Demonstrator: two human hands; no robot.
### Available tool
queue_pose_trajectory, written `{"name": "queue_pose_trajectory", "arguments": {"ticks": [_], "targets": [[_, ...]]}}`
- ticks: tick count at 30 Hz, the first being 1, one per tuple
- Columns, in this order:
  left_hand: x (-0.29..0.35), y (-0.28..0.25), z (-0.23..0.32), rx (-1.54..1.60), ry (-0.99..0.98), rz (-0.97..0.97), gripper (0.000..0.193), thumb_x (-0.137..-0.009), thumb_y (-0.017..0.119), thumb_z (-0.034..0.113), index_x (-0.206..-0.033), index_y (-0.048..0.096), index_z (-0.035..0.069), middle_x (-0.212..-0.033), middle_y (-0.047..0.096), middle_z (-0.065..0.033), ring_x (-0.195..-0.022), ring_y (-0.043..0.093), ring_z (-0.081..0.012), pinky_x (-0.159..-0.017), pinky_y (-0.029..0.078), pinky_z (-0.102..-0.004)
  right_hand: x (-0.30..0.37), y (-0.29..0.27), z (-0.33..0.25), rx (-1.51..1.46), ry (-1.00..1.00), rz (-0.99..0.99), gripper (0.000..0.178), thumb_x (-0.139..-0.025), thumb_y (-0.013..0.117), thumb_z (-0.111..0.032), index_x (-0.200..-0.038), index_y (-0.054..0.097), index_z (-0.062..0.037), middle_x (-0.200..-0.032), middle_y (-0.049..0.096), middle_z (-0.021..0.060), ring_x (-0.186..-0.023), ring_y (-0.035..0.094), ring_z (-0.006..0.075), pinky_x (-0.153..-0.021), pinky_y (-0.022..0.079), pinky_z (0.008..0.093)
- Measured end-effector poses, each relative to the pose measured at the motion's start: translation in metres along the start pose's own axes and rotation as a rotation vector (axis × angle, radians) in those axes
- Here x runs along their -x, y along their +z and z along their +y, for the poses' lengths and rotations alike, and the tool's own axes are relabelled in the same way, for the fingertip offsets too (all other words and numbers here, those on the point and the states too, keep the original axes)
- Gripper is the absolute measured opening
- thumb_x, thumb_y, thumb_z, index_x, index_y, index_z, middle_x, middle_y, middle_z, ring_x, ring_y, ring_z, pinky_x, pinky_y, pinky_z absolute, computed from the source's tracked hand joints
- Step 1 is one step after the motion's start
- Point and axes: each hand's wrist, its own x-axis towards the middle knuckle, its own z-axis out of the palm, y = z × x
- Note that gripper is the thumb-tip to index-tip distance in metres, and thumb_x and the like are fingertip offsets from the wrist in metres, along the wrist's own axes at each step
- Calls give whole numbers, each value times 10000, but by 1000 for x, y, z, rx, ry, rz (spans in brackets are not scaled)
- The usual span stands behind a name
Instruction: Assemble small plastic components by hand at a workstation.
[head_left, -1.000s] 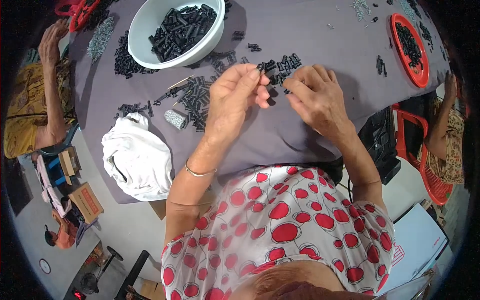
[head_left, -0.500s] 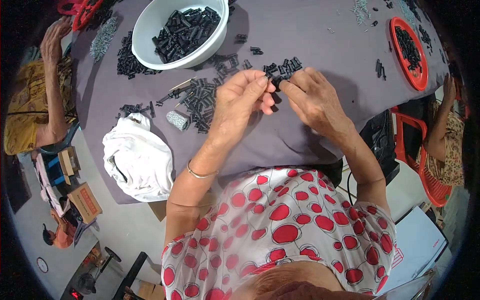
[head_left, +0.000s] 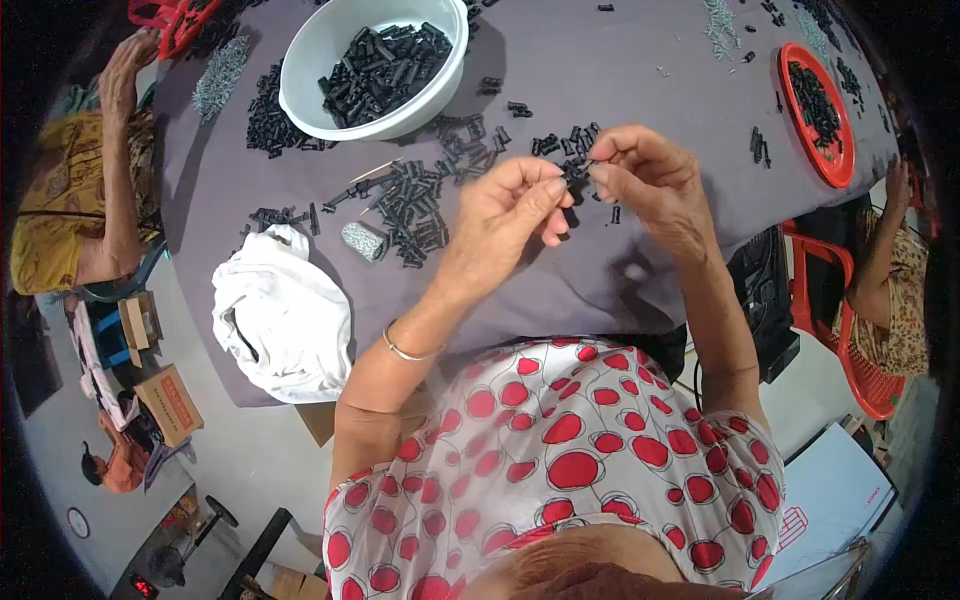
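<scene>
Along the bottom of the frame spreads a white shirt (head_left: 560, 430) with red spots, and a bangle (head_left: 405, 350) circles the left forearm. Further up, left of centre, lie a crumpled white cloth (head_left: 285, 325) and a speckled grey lump (head_left: 363, 241). Right of centre, the left hand (head_left: 515, 205) pinches a small black piece (head_left: 568, 176) between thumb and forefinger; fingertips cover most of it, so I cannot tell its long axis or which way it points. Facing it, the right hand (head_left: 655, 185) has its thumb and fingertips drawn close together; whether they grip anything, I cannot tell. Just below those fingertips, a loose black part (head_left: 615, 214) lies with its long axis running up and down the frame. A heap of black parts (head_left: 412, 205) sits left of the left hand, pointing every way. Beyond, a white basin (head_left: 405, 122) of black pieces stands upper left; a red tray (head_left: 837, 172) lies upper right.
</scene>
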Motion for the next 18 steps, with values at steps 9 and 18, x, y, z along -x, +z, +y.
{"name": "queue_pose_trajectory", "arguments": {"ticks": [9,18], "targets": [[2,0,-1,-48,74,4,188,-926,553,155,-995,559,-19,-833,603,-50,-666,573,-79,-588,498,-207,13,12,-10,-37,-73,76,134,-826,664,-68,-934,616,-6,-775,594,-15,-683,535,35,-605,434,178],[4,2,-5,-88,180,48,159,-910,575,110,-1000,558,-21,-823,593,-18,-680,558,-60,-601,484,-199,13,26,-12,175,-187,219,116,-791,654,-25,-897,610,-6,-772,631,17,-692,600,64,-617,492,209]]}}
